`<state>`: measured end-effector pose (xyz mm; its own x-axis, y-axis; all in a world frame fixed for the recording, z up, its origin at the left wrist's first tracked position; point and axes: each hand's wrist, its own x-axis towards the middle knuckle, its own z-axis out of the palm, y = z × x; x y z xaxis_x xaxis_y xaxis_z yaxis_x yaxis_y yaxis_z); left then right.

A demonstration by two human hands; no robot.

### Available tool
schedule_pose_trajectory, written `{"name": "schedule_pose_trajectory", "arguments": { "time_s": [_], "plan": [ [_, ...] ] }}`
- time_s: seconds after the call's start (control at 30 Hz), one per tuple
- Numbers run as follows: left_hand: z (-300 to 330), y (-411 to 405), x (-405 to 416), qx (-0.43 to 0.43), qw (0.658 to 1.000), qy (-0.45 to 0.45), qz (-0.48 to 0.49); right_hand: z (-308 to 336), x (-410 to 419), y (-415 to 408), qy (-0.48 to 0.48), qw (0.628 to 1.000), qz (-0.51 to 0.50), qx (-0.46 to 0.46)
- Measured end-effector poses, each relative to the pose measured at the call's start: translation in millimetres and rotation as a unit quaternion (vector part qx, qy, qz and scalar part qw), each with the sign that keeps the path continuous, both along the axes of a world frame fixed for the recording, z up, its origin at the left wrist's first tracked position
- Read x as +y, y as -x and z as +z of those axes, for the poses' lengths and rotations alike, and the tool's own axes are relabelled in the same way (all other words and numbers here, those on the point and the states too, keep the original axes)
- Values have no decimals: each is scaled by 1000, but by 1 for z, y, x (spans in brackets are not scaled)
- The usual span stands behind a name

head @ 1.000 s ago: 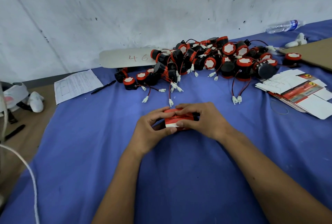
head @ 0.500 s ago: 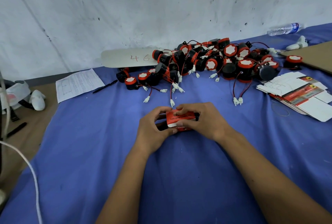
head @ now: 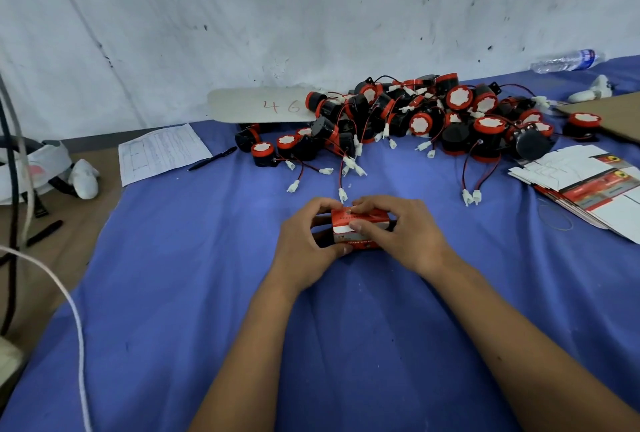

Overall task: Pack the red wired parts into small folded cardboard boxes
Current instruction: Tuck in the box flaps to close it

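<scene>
Blue cloth (head: 194, 310) covers the work surface, with a scuffed white wall (head: 242, 16) behind it. Both hands meet at the middle of the cloth on one small red-and-white cardboard box (head: 358, 230): left hand (head: 306, 244) curls round its left end, thumb under the near edge, fingers over the top; right hand (head: 403, 230) grips the right end, index finger on top, thumb pressing the front face. Box sits low over the cloth; cannot tell if it touches. Contents of the box not visible. Pile of red wired parts (head: 415, 120) lies behind the hands against the wall, black bodies with red caps, thin red-black leads ending in white plugs trailing toward the hands; one plug lies just beyond the left fingertips. Stack of flat unfolded boxes (head: 588, 189) at right on the cloth, well apart from the hands. White strip marked "46" (head: 259, 106) leans at the wall left of the pile. Printed sheet (head: 159, 151) with a black pen (head: 213, 159) beside it at left. Plastic bottle (head: 568, 60) lies far right by the wall. White cable (head: 69, 303) crosses the lower left corner.
</scene>
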<state>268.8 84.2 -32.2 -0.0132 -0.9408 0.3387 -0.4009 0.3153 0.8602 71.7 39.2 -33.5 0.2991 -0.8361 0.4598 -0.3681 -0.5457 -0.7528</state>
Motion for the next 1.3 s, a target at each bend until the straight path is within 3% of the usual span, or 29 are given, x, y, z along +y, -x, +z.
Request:
{"name": "schedule_pose_trajectory", "arguments": {
  "time_s": [0.47,0.7,1.07,1.3],
  "plan": [
    [3,1,4,43,999,9,-27,3,11,-10,-14,999,-45,-22],
    [2,-1,4,52,998,9,-37,5,9,-3,-79,992,53,-79],
    [-4,0,-2,53,997,54,34,8,5,7,-89,991,71,-71],
    [-5,3,-3,-111,983,121,83,8,5,6,-101,990,48,-86]
  ]
}}
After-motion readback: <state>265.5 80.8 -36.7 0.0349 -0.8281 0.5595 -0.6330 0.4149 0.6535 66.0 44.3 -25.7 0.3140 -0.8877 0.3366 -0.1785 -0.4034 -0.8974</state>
